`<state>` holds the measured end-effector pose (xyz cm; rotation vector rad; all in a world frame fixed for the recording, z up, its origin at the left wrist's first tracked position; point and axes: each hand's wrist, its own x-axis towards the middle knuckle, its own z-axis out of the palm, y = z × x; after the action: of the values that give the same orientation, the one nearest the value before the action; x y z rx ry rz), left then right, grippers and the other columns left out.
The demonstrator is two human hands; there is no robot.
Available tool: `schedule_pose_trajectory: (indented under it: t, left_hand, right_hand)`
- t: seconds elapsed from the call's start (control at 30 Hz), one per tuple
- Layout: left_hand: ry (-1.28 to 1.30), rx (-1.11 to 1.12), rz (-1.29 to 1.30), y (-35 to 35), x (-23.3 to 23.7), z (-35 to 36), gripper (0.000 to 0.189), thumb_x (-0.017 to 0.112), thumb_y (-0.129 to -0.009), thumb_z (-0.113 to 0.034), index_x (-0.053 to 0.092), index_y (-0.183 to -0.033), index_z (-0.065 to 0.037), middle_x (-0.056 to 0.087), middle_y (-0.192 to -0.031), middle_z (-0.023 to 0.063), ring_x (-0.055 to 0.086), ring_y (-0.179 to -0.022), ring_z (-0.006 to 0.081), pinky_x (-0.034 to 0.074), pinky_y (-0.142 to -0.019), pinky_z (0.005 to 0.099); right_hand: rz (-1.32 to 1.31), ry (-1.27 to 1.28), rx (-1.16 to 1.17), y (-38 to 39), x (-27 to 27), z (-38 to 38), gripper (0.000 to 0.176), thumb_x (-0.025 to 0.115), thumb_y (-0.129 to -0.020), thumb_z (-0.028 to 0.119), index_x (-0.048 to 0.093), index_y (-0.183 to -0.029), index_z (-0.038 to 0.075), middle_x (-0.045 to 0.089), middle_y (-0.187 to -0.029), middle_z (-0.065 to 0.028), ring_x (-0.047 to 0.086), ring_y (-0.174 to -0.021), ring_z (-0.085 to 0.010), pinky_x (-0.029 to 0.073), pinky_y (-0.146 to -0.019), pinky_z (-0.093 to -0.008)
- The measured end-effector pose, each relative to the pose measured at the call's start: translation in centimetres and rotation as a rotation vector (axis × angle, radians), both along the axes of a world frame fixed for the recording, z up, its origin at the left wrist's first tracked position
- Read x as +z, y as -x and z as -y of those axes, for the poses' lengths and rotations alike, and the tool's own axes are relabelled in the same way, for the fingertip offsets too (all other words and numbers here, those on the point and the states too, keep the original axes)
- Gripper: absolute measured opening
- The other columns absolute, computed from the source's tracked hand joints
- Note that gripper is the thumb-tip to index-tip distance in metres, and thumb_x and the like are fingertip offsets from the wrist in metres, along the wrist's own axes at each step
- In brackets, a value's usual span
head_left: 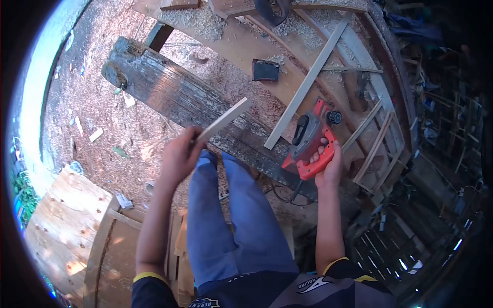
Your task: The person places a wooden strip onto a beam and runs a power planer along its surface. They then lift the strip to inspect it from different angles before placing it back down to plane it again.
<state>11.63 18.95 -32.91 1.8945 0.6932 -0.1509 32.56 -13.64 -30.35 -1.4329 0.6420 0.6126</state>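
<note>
My left hand (181, 154) is closed on one end of a short pale wood strip (226, 119), which points up and right over the weathered plank (174, 84). The fingers of my right hand (328, 161) wrap round the handle of a red electric planer (314, 141), tilted on its side above the right end of the plank. A longer pale strip (310, 82) lies slanting across the workbench just left of the planer. Near it on the bench sits a small dark block (265, 70).
Wood shavings (203, 23) cover parts of the bench and ground. More thin strips (377, 146) lie at the right, beside a dark heap of scrap. A plywood sheet (69, 220) and a wooden panel (118, 256) are at the lower left. A cable (285, 197) hangs below the planer.
</note>
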Motion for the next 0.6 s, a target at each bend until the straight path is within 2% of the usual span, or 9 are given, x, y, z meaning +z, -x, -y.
schedule_pose_trajectory:
  t: [0.03, 0.1, 0.13, 0.23, 0.27, 0.37, 0.4, 0.47, 0.6]
  left_hand:
    - [0.066, 0.044, 0.010, -0.2, 0.2, 1.0, 0.019, 0.062, -0.099, -0.015, 0.059, -0.113, -0.002, 0.071, -0.080, 0.0096, 0.068, -0.064, 0.0180, 0.052, -0.057, 0.0322]
    - [0.314, 0.150, -0.045, -0.4, -0.1, 2.7, 0.017, 0.059, -0.102, -0.014, 0.058, -0.113, -0.001, 0.069, -0.084, 0.0075, 0.064, -0.062, 0.0117, 0.049, -0.052, 0.0250]
    - [0.402, 0.225, -0.003, -0.6, -0.6, 3.7, 0.019, 0.056, -0.104, -0.017, 0.057, -0.115, -0.001, 0.069, -0.088, 0.0074, 0.062, -0.058, 0.0112, 0.047, -0.050, 0.0225]
    - [0.560, 0.397, -0.026, -1.3, 0.0, 5.8, 0.021, 0.056, -0.104, -0.018, 0.056, -0.117, -0.002, 0.068, -0.090, 0.0075, 0.061, -0.060, 0.0104, 0.044, -0.049, 0.0212]
    - [0.596, 0.409, -0.023, -1.5, 0.4, 6.3, 0.021, 0.049, -0.105, -0.018, 0.054, -0.119, -0.002, 0.067, -0.091, 0.0085, 0.061, -0.063, 0.0103, 0.044, -0.050, 0.0220]
    - [0.763, 0.546, 0.045, -2.1, 1.0, 7.7, 0.023, 0.041, -0.105, -0.015, 0.053, -0.120, -0.002, 0.067, -0.094, 0.0097, 0.062, -0.065, 0.0111, 0.046, -0.054, 0.0233]
    - [0.808, 0.551, 0.037, -2.4, 1.7, 7.9, 0.027, 0.034, -0.106, -0.013, 0.050, -0.123, 0.000, 0.067, -0.100, 0.0117, 0.060, -0.065, 0.0113, 0.048, -0.059, 0.0233]
    - [0.831, 0.588, 0.038, -3.0, 3.1, 8.6, 0.027, 0.034, -0.105, -0.012, 0.050, -0.123, 0.000, 0.067, -0.103, 0.0124, 0.060, -0.066, 0.0120, 0.049, -0.059, 0.0241]
    - [0.844, 0.623, 0.117, -3.9, 7.4, 9.7, 0.022, 0.041, -0.105, -0.011, 0.050, -0.123, -0.002, 0.067, -0.105, 0.0117, 0.060, -0.070, 0.0122, 0.050, -0.063, 0.0259]
  right_hand:
    - [-0.003, -0.003, -0.009, 0.0, -0.5, 0.2, 0.039, 0.045, -0.104, 0.040, 0.057, -0.113, 0.005, 0.050, -0.077, -0.0014, 0.050, -0.062, -0.0142, 0.046, -0.061, -0.0324]
    - [-0.012, 0.003, -0.028, 0.1, -1.3, 1.0, 0.038, 0.045, -0.104, 0.040, 0.057, -0.113, 0.005, 0.051, -0.078, -0.0015, 0.050, -0.063, -0.0142, 0.047, -0.061, -0.0323]
    - [-0.001, -0.023, -0.010, 0.2, -1.1, 1.2, 0.038, 0.045, -0.104, 0.040, 0.057, -0.113, 0.005, 0.051, -0.079, -0.0015, 0.051, -0.064, -0.0141, 0.047, -0.061, -0.0322]
    - [-0.006, 0.024, -0.001, 0.2, -0.5, 0.7, 0.038, 0.045, -0.104, 0.039, 0.057, -0.114, 0.005, 0.051, -0.080, -0.0017, 0.052, -0.065, -0.0140, 0.047, -0.063, -0.0330]
    - [0.001, 0.041, -0.005, 0.2, -0.6, 0.7, 0.037, 0.046, -0.104, 0.039, 0.057, -0.112, 0.004, 0.052, -0.079, -0.0017, 0.051, -0.063, -0.0137, 0.047, -0.060, -0.0325]
    - [0.060, 0.138, -0.012, 0.1, -1.3, 0.4, 0.037, 0.048, -0.104, 0.039, 0.059, -0.105, 0.004, 0.051, -0.073, -0.0016, 0.050, -0.055, -0.0129, 0.045, -0.052, -0.0307]
    - [0.104, 0.200, -0.014, 0.2, -1.9, 0.3, 0.037, 0.049, -0.103, 0.039, 0.059, -0.102, 0.003, 0.051, -0.071, -0.0014, 0.050, -0.051, -0.0127, 0.044, -0.049, -0.0299]
    - [0.194, 0.313, -0.062, 0.4, -2.6, -0.6, 0.039, 0.052, -0.102, 0.040, 0.059, -0.092, 0.003, 0.049, -0.062, -0.0006, 0.047, -0.041, -0.0120, 0.040, -0.038, -0.0273]
    - [0.214, 0.307, -0.043, 0.7, -3.4, 0.3, 0.042, 0.054, -0.102, 0.042, 0.060, -0.090, 0.002, 0.050, -0.061, -0.0008, 0.048, -0.039, -0.0125, 0.041, -0.036, -0.0287]
